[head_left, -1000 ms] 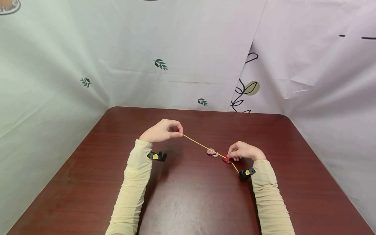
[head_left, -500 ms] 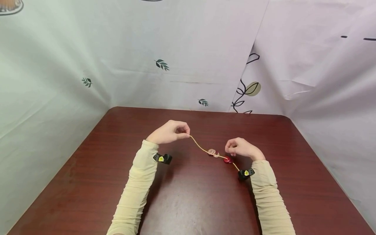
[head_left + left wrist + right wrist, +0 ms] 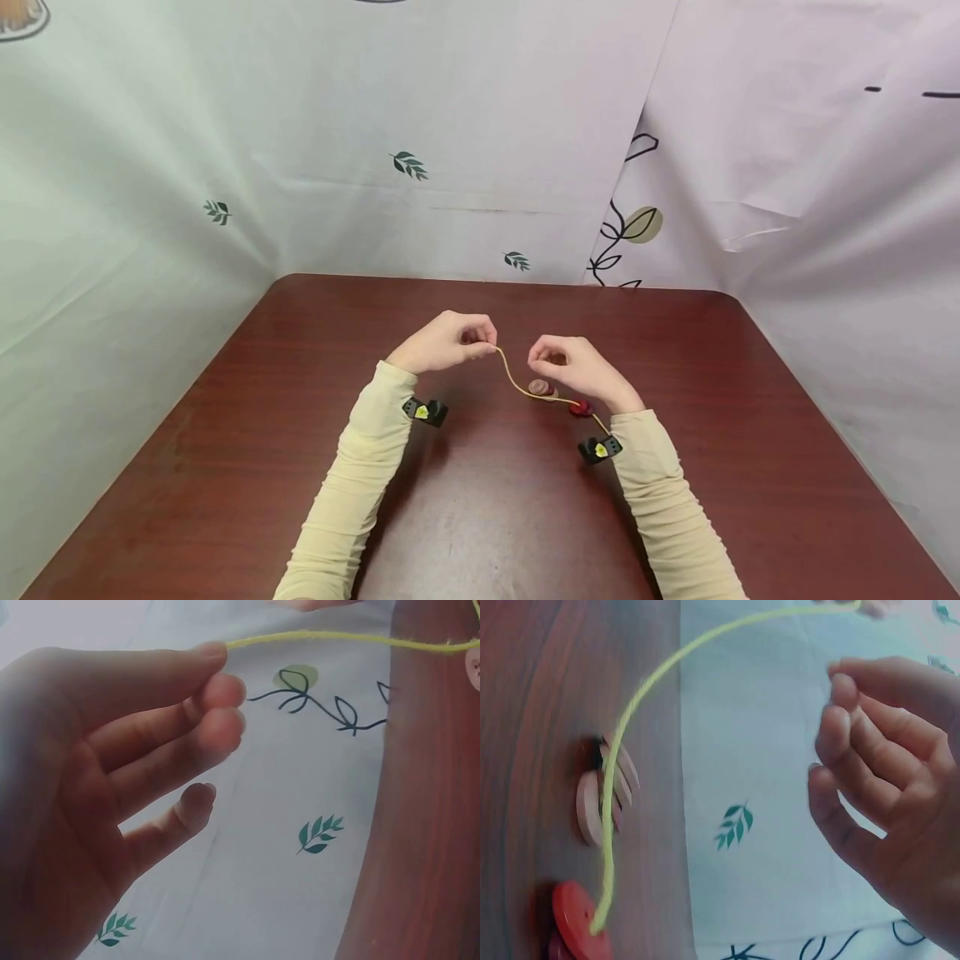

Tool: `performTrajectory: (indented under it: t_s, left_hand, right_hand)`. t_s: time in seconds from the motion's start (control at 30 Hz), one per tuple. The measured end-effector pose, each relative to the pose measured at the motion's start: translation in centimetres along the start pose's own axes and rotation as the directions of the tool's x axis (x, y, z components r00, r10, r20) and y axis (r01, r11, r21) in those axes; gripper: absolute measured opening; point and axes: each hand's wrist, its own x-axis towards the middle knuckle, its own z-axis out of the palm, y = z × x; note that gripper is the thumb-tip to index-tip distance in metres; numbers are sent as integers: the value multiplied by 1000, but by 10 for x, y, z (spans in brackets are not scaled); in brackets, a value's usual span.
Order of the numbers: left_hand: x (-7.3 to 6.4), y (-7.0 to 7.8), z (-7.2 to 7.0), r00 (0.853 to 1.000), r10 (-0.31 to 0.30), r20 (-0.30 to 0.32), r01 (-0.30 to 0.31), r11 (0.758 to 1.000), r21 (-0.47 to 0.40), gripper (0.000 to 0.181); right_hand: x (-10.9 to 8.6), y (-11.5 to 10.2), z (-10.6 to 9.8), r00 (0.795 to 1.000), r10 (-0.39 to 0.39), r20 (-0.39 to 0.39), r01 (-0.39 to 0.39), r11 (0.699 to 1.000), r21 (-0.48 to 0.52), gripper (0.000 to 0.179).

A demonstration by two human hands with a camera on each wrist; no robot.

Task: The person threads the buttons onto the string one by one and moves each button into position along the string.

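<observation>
My left hand pinches one end of a yellow cord between thumb and forefinger. From there the cord sags to the table and meets a red button, continuing beyond it toward my right wrist. Pale buttons lie by the cord, left of the red one; a pale button with small holes shows at the left wrist view's edge. Over these buttons hovers my right hand, its fingers loosely bent, thumb and forefinger close together, with nothing seen between them. Part of another reddish button is under the red one.
The dark red-brown table has rounded far corners. A white cloth printed with leaves hangs behind it and at both sides. Each wrist carries a black camera, the right one close to the cord's far part.
The right hand has let go of the red button, risen and moved left toward the left hand. The left hand has shifted right, and the once-taut cord now hangs slack.
</observation>
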Motion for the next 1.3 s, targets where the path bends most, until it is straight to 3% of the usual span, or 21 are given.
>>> performTrajectory:
  t_s: [0.13, 0.33, 0.5, 0.73, 1.1, 1.3]
  left_hand:
    - [4, 1, 8, 999, 27, 27, -27, 1000, 10, 5]
    - [9, 6, 18, 997, 56, 59, -59, 997, 54, 5]
    - [13, 9, 25, 995, 97, 21, -99, 983, 157, 4]
    - [14, 9, 27, 992, 114, -54, -100, 971, 218, 6]
    - [14, 7, 26, 992, 94, -84, -76, 977, 198, 5]
    - [17, 5, 36, 1000, 1, 11, -1, 998, 62, 20]
  right_hand:
    - [2, -4, 6, 999, -35, -10, 35, 999, 32, 11]
    - [2, -3, 9, 993, -95, 76, 87, 990, 111, 28]
    - [2, -2, 12, 992, -55, 114, 33, 982, 184, 26]
    - [2, 1, 11, 999, 22, 26, -26, 988, 150, 12]
    - [2, 4, 3, 995, 51, -85, -36, 986, 165, 15]
    - [3, 5, -1, 994, 52, -100, -36, 987, 157, 13]
